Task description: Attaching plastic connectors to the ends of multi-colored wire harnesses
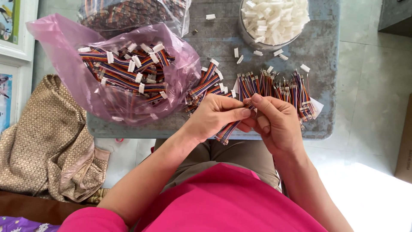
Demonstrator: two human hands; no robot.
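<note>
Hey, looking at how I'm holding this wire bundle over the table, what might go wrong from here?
1. The ribbon wire piece in your left hand and right hand hangs past the table edge, so it may drop to the floor if it slips.
2. The loose wire pile lies near the front edge; an elbow could sweep it off.
3. Stray white connectors could scatter.

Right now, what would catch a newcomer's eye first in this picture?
Probably the pink plastic bag at the table's left, stuffed with rainbow ribbon cables. Next, the left hand and right hand pinching one multicoloured cable at the table's near edge, with a clear tub of white connectors at the far side.
</note>
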